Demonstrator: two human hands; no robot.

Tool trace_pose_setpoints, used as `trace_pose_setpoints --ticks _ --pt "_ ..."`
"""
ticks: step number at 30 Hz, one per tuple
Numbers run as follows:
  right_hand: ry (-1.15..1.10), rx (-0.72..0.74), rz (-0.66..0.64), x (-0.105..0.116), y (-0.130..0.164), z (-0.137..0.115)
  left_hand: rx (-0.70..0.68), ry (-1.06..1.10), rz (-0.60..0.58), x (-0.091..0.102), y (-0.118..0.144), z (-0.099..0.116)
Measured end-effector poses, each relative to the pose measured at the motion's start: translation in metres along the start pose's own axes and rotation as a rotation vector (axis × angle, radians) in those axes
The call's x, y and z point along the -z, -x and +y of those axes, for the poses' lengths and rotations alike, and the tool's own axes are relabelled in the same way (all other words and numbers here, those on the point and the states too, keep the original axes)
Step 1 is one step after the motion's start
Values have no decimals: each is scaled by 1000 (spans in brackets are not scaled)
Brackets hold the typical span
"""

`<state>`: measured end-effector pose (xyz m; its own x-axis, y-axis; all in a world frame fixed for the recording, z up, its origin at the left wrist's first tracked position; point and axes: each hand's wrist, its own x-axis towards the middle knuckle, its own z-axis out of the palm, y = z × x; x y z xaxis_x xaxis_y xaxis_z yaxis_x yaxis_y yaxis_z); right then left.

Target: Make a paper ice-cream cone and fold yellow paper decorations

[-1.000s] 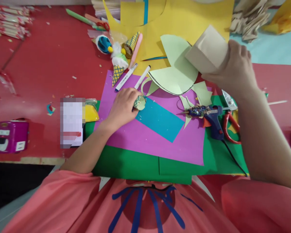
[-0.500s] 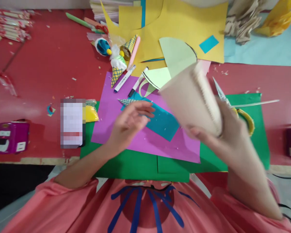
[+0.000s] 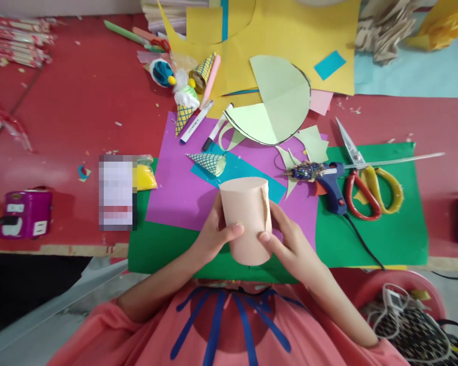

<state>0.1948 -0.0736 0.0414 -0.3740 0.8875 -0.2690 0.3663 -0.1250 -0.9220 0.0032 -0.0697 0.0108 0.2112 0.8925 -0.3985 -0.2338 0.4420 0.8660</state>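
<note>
A pale pink paper cylinder (image 3: 248, 218) with a ridged seam down its right side is held upright close to my body. My left hand (image 3: 217, 231) wraps its left side, thumb on the front. From the right, my right hand (image 3: 288, 241) grips it, thumb beside the seam. Just beyond lies a small patterned paper cone (image 3: 209, 162) on a blue sheet (image 3: 252, 183). A blue glue gun (image 3: 328, 183) rests right of the cylinder, beside scissors (image 3: 362, 178) with red and yellow handles. Farther back is a light green cut paper piece (image 3: 282, 101) with a black edge line.
Purple (image 3: 175, 203) and green sheets (image 3: 385, 239) cover the near red table. Two markers (image 3: 196, 122) and small paper ice-cream cones (image 3: 185, 109) lie at the back left. A phone (image 3: 116, 193) and a yellow packet (image 3: 145, 177) sit left. A red basket (image 3: 404, 284) stands below right.
The cylinder came down and left from the right side to in front of my body, turning more upright. My left hand, open before, has closed on it; the glue gun is now uncovered.
</note>
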Motion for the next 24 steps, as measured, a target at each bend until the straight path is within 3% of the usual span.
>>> trace_pose_setpoints --ticks 6,13,17,24 --pt "44 -31 175 -2 -3 3 -12 41 40 7 5 -4" --pt "-346 -209 392 1 -10 17 80 189 44 11 9 7" --pt "-355 -249 546 2 -9 25 85 259 30 14 10 15" --pt "-316 -144 803 -5 0 28 118 337 216 8 19 18"
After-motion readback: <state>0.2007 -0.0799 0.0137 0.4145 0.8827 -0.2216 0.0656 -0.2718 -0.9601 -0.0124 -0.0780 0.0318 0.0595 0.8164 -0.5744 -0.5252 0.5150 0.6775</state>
